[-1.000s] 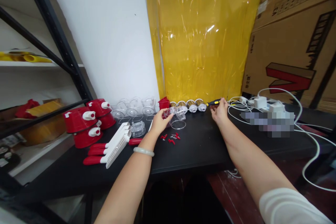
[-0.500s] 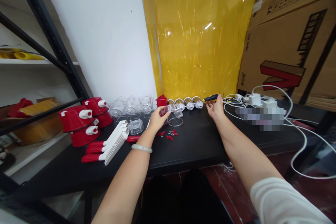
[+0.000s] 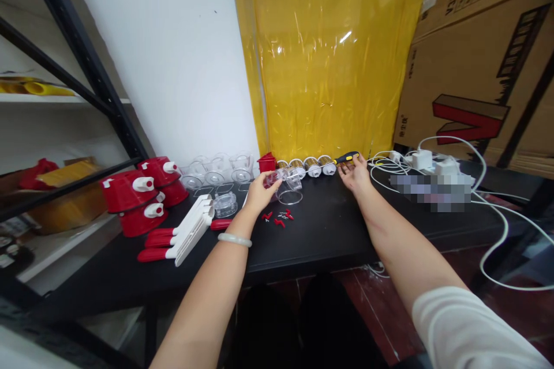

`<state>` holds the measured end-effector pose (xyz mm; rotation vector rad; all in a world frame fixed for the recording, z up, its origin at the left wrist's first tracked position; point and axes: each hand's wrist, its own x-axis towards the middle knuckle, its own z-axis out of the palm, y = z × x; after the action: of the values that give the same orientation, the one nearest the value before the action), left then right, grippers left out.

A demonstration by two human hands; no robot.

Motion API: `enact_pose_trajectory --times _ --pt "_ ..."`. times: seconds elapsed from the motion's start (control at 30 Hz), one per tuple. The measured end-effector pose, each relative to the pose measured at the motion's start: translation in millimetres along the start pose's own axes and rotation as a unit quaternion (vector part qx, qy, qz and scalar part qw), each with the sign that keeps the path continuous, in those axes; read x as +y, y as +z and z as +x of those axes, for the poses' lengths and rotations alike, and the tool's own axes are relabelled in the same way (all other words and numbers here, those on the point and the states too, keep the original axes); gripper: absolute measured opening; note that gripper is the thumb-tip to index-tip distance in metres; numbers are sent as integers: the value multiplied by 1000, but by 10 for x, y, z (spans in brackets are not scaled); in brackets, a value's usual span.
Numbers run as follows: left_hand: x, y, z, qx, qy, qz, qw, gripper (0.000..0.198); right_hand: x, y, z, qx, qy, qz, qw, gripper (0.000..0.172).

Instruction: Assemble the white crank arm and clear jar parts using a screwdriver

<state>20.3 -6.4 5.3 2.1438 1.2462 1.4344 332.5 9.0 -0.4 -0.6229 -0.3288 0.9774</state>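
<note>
My left hand [image 3: 260, 193], a pale bangle at its wrist, is closed around a clear plastic part [image 3: 294, 181] above the black table. My right hand [image 3: 355, 174] has its fingers at the black-and-yellow handle of a screwdriver [image 3: 345, 158]. The screwdriver's thin shaft runs left, nearly level, to the clear part; its tip cannot be made out there. Below the left hand a clear ring [image 3: 289, 197] shows, and small red pieces [image 3: 279, 222] lie on the table with tiny metal bits.
Red containers with white spouts [image 3: 142, 202], white handles with red grips [image 3: 188, 233] and clear cups [image 3: 216, 170] occupy the left. Gold-and-white cylinders [image 3: 311, 166] line the back beside a red piece [image 3: 266, 162]. White cables [image 3: 497, 213] and a large carton [image 3: 480, 69] stand right.
The screwdriver handle has turned a little and shows more yellow, with my right fingers shifted slightly on it. My left hand keeps its hold on the clear part. The view has tilted slightly.
</note>
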Motion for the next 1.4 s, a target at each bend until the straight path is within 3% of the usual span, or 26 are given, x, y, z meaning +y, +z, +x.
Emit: enact_pose_trajectory --times 0.2,0.4,0.53,0.77,0.97,1.4 --pt "-26 7 7 1 2 -2 1000 37 2 -20 43 13 -7 26 1000 17" --pt "-69 21 15 2 -1 -10 1000 38 -24 -32 42 -23 -9 63 998 18" --pt "-57 15 13 0 -5 -7 1000 39 -43 -19 31 4 -2 60 998 15" --pt "-33 14 3 2 -5 -4 1000 39 -30 -30 74 15 -20 4 1000 24" --pt "-34 18 5 4 0 -6 1000 38 -28 -34 59 9 -26 32 999 14" --pt "-45 23 10 0 9 -17 1000 37 -67 -7 31 40 -29 22 999 14"
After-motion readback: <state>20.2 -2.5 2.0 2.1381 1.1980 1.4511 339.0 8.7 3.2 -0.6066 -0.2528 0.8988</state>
